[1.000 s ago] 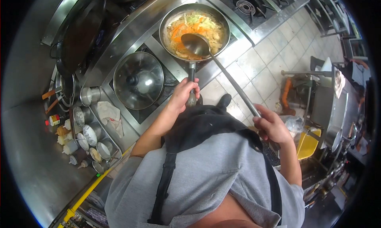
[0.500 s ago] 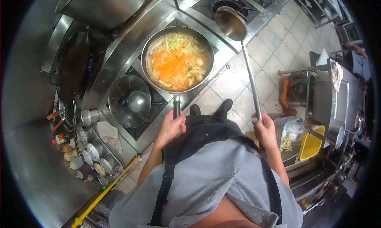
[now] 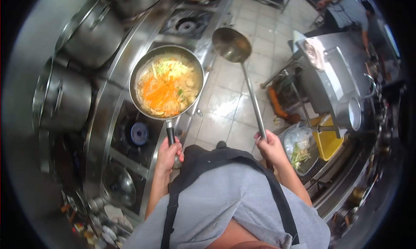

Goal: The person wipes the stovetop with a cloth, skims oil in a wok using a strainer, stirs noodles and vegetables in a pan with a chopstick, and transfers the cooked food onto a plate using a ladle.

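My left hand (image 3: 170,155) is closed round the dark handle of a frying pan (image 3: 196,66). Shredded carrot (image 3: 160,93), pale shredded cabbage (image 3: 171,68) and noodle-like strands fill the pan. It is over the stove's front part, beyond a burner with a blue flame (image 3: 139,133); whether it rests or hangs there I cannot tell. My right hand (image 3: 271,149) grips the end of a long-handled ladle (image 3: 232,44). The ladle's bowl points away from me above the tiled floor, to the right of the pan, and looks empty.
Large stockpots (image 3: 65,95) line the left. A glass lid (image 3: 119,184) lies on the stove near me. On the right are a steel table (image 3: 342,71) with a cloth (image 3: 315,53), a yellow tray (image 3: 327,138) and a plastic bag of vegetable scraps (image 3: 299,149). Another person (image 3: 346,13) stands upper right.
My view has turned along the stove, bringing stockpots and another person into sight. The burner flame is now uncovered. Both hands keep their holds on the frying pan and ladle.
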The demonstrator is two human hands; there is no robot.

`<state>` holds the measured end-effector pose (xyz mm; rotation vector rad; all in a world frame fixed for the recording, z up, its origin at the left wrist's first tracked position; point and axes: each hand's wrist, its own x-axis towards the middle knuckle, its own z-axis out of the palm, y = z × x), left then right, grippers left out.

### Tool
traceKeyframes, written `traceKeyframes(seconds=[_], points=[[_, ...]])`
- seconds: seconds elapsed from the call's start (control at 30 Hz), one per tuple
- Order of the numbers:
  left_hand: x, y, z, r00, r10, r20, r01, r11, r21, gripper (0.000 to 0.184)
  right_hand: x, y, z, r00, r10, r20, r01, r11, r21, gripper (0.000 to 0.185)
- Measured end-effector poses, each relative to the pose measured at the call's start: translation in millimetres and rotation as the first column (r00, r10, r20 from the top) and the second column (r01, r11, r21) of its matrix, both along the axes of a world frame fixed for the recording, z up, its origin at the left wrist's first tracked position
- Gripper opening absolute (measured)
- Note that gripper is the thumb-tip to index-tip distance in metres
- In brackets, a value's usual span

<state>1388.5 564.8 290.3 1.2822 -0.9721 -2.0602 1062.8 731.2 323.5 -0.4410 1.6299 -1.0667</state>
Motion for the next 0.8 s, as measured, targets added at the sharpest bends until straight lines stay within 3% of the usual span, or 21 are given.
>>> traceKeyframes(seconds=[0.1, 0.33, 0.47, 0.6, 0.67, 0.7, 0.8], points=[[-49.2, -31.9, 10.3, 0.995, -0.07, 0.069, 0.069, 0.997, 0.015, 0.009, -33.9, -33.7, -8.3, 0.99, -0.114, 0.087, 0.118, 0.992, -0.038, 0.012], [-166.9, -119.7, 3.8, 0.969, -0.244, 0.036, 0.244, 0.97, 0.016, 0.006, -117.6, -105.5, -51.9, 0.987, -0.083, 0.134, 0.1, 0.987, -0.122, 0.018], [-235.6, -184.6, -1.7, 0.944, -0.328, 0.026, 0.328, 0.945, 0.017, 0.005, -179.2, -169.4, -38.2, 0.983, -0.143, 0.118, 0.164, 0.966, -0.202, 0.017], [-311.8, -260.6, 0.8, 0.924, -0.382, 0.017, 0.382, 0.924, 0.019, 0.006, -248.0, -220.8, -14.9, 0.943, -0.33, -0.033, 0.306, 0.903, -0.3, 0.012], [-348.0, -298.0, 2.0, 0.895, -0.444, 0.042, 0.445, 0.896, -0.013, 0.007, -280.6, -241.4, -0.1, 0.932, -0.359, 0.043, 0.349, 0.861, -0.371, 0.011], [-359.4, -304.4, 4.9, 0.898, -0.438, 0.03, 0.438, 0.899, 0.002, 0.008, -300.6, -248.0, 25.4, 0.931, -0.358, 0.068, 0.359, 0.871, -0.334, 0.02], [-423.6, -356.3, 10.2, 0.869, -0.493, 0.04, 0.493, 0.87, -0.007, 0.009, -375.2, -277.7, 37.3, 0.832, -0.545, 0.101, 0.544, 0.769, -0.335, 0.018]])
